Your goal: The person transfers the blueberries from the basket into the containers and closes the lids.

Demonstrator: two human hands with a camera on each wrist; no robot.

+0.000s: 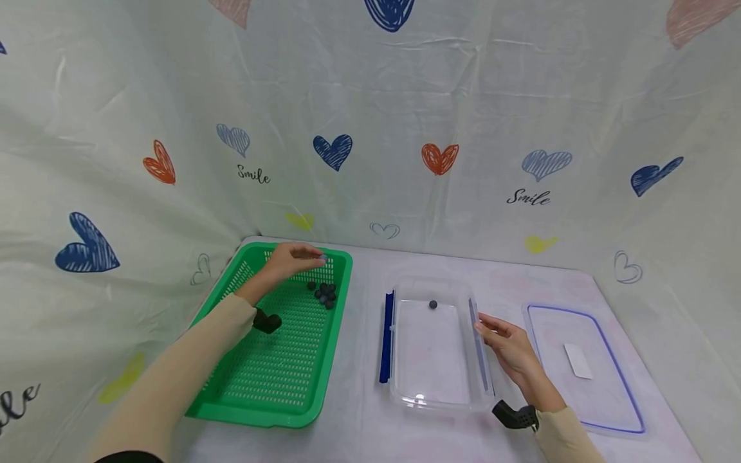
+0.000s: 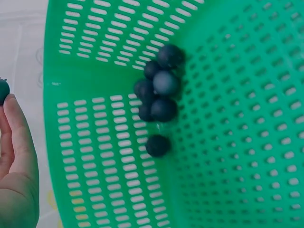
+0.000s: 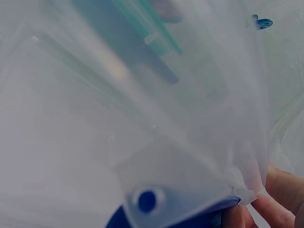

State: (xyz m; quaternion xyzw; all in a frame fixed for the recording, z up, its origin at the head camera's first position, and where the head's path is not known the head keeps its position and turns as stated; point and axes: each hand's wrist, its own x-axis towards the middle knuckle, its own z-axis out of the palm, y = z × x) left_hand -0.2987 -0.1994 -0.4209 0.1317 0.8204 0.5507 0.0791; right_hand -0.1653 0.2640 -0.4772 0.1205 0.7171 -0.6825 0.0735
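Note:
My left hand [image 1: 291, 259] pinches a blueberry [image 1: 323, 258] between thumb and fingertips, above the far end of the green basket [image 1: 263, 360]. In the left wrist view, that blueberry [image 2: 4, 90] is partly cut off at the left edge. Several dark blueberries [image 1: 326, 294] lie in the basket, clustered by its right wall, with one a little apart. A single blueberry [image 1: 433, 305] rests near the far end inside a clear plastic box [image 1: 431, 360]. My right hand [image 1: 512, 350] grips the right side of this box; the right wrist view shows the fingers [image 3: 282, 190] at its edge.
Right of the box lies a clear lid [image 1: 608, 392] with a blue seal and a white rectangular patch. A blue latch flap [image 1: 386, 337] sticks out on the box's left side. A heart-printed sheet [image 1: 347, 96] hangs behind the white-covered table [image 1: 359, 386].

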